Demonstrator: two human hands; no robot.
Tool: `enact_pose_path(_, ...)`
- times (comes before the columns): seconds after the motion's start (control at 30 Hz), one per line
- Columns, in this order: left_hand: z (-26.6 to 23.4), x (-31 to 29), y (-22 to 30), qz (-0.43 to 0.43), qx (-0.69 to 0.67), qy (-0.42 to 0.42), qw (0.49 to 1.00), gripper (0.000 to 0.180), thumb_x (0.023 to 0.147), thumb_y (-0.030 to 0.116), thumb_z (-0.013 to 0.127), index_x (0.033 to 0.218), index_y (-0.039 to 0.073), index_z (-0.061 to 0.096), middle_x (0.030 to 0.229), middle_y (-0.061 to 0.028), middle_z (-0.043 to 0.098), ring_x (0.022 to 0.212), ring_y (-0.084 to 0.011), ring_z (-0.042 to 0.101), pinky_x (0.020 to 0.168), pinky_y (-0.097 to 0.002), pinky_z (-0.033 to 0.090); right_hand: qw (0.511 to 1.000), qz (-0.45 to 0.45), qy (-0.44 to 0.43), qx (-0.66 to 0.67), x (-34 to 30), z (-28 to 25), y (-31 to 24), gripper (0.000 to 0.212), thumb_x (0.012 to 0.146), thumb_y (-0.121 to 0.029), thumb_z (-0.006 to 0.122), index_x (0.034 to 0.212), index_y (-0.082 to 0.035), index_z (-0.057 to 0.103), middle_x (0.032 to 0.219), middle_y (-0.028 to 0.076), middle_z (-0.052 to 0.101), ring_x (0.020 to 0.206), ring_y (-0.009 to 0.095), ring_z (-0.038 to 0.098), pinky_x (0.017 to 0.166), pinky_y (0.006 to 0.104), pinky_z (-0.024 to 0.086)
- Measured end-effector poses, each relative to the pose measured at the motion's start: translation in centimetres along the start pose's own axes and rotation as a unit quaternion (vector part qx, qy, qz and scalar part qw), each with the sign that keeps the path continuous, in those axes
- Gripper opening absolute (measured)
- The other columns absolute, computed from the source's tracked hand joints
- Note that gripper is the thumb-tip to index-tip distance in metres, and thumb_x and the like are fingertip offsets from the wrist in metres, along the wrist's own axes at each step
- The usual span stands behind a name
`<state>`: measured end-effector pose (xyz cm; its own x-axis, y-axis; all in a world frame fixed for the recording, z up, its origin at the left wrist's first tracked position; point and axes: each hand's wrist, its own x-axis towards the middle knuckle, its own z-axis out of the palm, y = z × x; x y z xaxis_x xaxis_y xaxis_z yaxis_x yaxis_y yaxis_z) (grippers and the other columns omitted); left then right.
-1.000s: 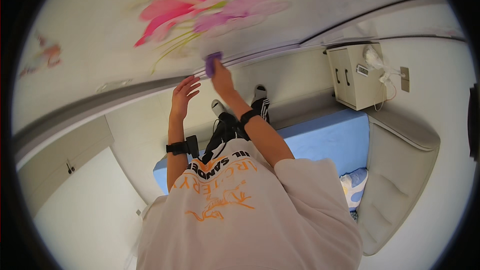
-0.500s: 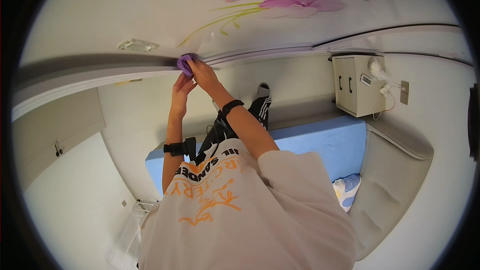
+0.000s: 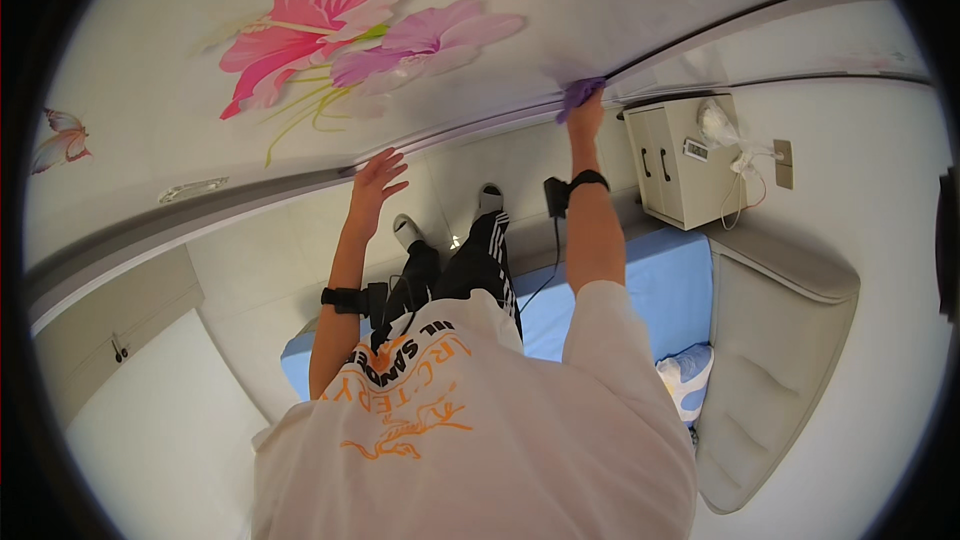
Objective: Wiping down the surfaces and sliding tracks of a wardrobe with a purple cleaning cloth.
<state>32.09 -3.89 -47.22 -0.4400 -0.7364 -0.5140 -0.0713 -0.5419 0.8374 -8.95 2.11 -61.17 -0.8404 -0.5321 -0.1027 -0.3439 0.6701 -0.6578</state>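
My right hand (image 3: 586,122) holds a purple cloth (image 3: 576,98) against the lower edge of a large glossy white panel (image 3: 450,85), which looks like a sliding door. Pink and lilac flowers are printed on this panel. The fingers are partly hidden by the bunched cloth. Farther left, my left hand (image 3: 377,180) is empty with its fingers apart, close to the panel's grey edge strip (image 3: 290,186); whether the fingertips touch it I cannot tell. A clear recessed handle (image 3: 193,190) sits on the panel, left of that hand. Both wrists wear black straps.
To the right stands a pale two-door bedside cabinet (image 3: 665,162), with a plastic bag, a small device and cables by a wall socket (image 3: 784,164). Behind me is a blue bed (image 3: 655,275) with a grey padded headboard (image 3: 775,370). A pale cupboard (image 3: 125,290) is at left.
My right hand has slid the purple cloth to the right along the panel's edge. My left hand has come away from the cloth and opened. The view has shifted and turned.
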Motion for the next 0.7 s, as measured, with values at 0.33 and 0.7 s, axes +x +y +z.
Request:
enact_pose_path(0.33, -3.2, -1.8, 0.3, 0.042, -0.048, 0.085, 0.994, 0.039, 0.093, 0.010, 0.048, 0.131, 0.002, 0.048, 0.124, -0.0170, 0.058, 0.114, -0.0284, 0.058, 0.092, -0.0386, 0.051, 0.984, -0.033, -0.147, 0.093, -12.4, 13.3, -4.8, 0.070, 0.084, -0.010, 0.050, 0.145, 0.003, 0.017, 0.099, 0.031, 0.062, 0.094, 0.047, 0.059, 0.078, 0.0512, 0.047)
enact_pose_path(0.7, -12.5, -9.4, 0.2, 0.047, -0.017, 0.168, 0.985, 0.038, 0.091, 0.005, 0.047, 0.128, 0.001, 0.049, 0.119, -0.0179, 0.061, 0.111, -0.0271, 0.060, 0.088, -0.0366, 0.051, 0.872, -0.252, -0.420, 0.016, -33.1, 25.3, -22.3, 0.021, 0.081, -0.001, 0.049, 0.099, 0.004, 0.060, 0.096, 0.029, 0.063, 0.092, 0.044, 0.062, 0.081, 0.0510, 0.049)
